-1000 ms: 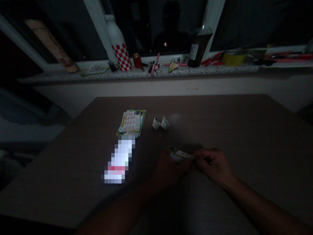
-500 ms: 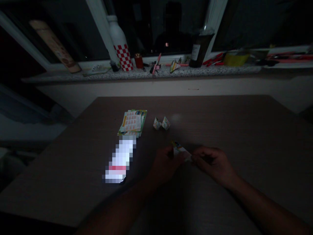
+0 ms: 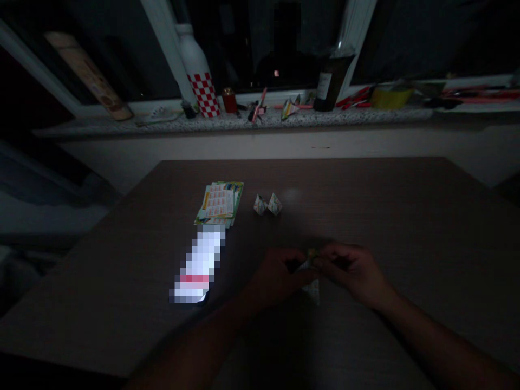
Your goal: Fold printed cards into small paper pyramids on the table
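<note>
Just above the table, a small folded piece of printed paper (image 3: 312, 290) is pinched between both of my hands. My left hand (image 3: 280, 273) is closed on its left side, thumb in front. From the right, my right hand (image 3: 353, 268) grips its upper edge between thumb and fingers. One pointed end of the paper hangs below the fingers; the rest is partly hidden and dim. Beyond my hands stands a small folded paper piece with two peaks (image 3: 268, 205).
Left of my hands lies a lit phone (image 3: 199, 265), its screen blurred out, below a stack of printed leaflets (image 3: 219, 201). The windowsill (image 3: 162, 127) at the back carries a checkered white bottle (image 3: 202, 76), a dark bottle (image 3: 325, 86), a small red jar (image 3: 229, 101) and pens.
The paper has turned between my fingers, so a pointed end now hangs down. My left hand has shifted slightly right, closer to my right hand.
</note>
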Demonstrator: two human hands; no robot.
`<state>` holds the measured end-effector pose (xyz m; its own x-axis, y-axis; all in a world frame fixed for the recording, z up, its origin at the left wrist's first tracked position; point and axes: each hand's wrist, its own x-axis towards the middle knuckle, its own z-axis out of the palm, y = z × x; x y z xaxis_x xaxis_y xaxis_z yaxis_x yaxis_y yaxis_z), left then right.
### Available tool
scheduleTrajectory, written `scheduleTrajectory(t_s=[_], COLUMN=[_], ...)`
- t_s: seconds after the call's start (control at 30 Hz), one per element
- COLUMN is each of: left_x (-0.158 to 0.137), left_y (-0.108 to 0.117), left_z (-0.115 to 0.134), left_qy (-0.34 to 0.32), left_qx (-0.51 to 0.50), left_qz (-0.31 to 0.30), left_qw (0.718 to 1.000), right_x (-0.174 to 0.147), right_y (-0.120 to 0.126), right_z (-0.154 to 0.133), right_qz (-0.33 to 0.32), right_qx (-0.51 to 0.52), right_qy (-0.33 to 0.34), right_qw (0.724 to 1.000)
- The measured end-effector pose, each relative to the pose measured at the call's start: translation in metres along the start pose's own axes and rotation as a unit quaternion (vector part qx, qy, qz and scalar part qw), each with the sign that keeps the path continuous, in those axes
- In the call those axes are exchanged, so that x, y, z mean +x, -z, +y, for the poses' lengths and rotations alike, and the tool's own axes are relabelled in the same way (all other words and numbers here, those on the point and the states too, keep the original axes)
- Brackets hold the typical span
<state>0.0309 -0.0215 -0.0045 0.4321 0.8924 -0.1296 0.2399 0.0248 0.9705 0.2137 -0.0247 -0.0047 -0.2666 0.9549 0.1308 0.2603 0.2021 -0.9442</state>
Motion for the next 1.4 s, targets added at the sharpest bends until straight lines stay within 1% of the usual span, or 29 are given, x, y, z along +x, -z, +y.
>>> scheduleTrajectory(t_s=[0.1, 0.17, 0.3, 0.37, 0.47, 0.57, 0.67, 0.8, 0.9, 0.97, 1.03, 1.07, 1.13, 1.2, 1.27, 1.3, 1.33, 1.4], left_x=[0.000, 0.000, -0.001, -0.001, 0.000, 0.001, 0.003, 0.005, 0.007, 0.008, 0.009, 0.009, 0.008, 0.007, 0.006, 0.006, 0.006, 0.004], left_y=[0.000, 0.001, 0.002, 0.002, 0.003, 0.003, 0.004, 0.003, 0.002, 0.002, 0.003, 0.004, 0.004, 0.005, 0.005, 0.006, 0.007, 0.011], left_z=[0.001, 0.001, 0.002, 0.003, 0.003, 0.003, 0.002, 0.002, 0.000, -0.002, -0.003, -0.002, 0.000, 0.002, 0.004, 0.005, 0.006, 0.008], left_qy=[-0.012, -0.019, -0.017, -0.013, 0.001, 0.025, 0.034, 0.036, 0.051, 0.068, 0.089, 0.099, 0.117, 0.130, 0.138, 0.133, 0.119, 0.066], left_qx=[-0.019, -0.030, -0.034, -0.023, -0.024, -0.059, -0.086, -0.115, -0.160, -0.198, -0.243, -0.266, -0.307, -0.324, -0.318, -0.303, -0.273, -0.175], left_qz=[0.014, 0.019, 0.000, 0.000, 0.001, -0.015, -0.023, 0.005, 0.020, 0.030, 0.038, 0.037, 0.018, -0.026, -0.054, -0.046, -0.021, 0.060], left_qw=[1.000, 0.999, 0.999, 1.000, 1.000, 0.998, 0.995, 0.993, 0.986, 0.977, 0.965, 0.958, 0.944, 0.937, 0.936, 0.943, 0.954, 0.980], right_x=[0.001, 0.001, 0.001, 0.001, 0.001, 0.002, 0.002, 0.004, 0.004, 0.003, 0.002, 0.001, 0.001, 0.002, 0.003, 0.004, 0.004, 0.004], right_y=[0.000, 0.002, 0.003, 0.003, 0.003, 0.004, 0.004, 0.004, 0.003, 0.003, 0.005, 0.006, 0.008, 0.009, 0.009, 0.009, 0.009, 0.010], right_z=[-0.003, -0.005, -0.007, -0.007, -0.006, -0.006, -0.006, -0.005, -0.001, 0.001, 0.002, 0.002, 0.001, 0.000, -0.001, -0.001, -0.001, -0.001], right_qz=[0.007, -0.003, -0.043, -0.045, -0.030, -0.002, 0.011, 0.021, 0.041, 0.062, 0.068, 0.060, 0.033, 0.009, 0.002, 0.005, 0.010, 0.021], right_qx=[0.024, 0.044, 0.078, 0.071, 0.053, 0.050, 0.061, 0.081, 0.097, 0.072, -0.007, -0.059, -0.146, -0.182, -0.186, -0.186, -0.185, -0.183], right_qy=[-0.019, -0.029, -0.041, -0.043, -0.047, -0.052, -0.053, -0.066, -0.065, -0.026, 0.061, 0.115, 0.216, 0.287, 0.323, 0.329, 0.329, 0.316], right_qw=[1.000, 0.999, 0.995, 0.996, 0.997, 0.997, 0.997, 0.994, 0.992, 0.995, 0.996, 0.990, 0.965, 0.941, 0.928, 0.926, 0.926, 0.931])
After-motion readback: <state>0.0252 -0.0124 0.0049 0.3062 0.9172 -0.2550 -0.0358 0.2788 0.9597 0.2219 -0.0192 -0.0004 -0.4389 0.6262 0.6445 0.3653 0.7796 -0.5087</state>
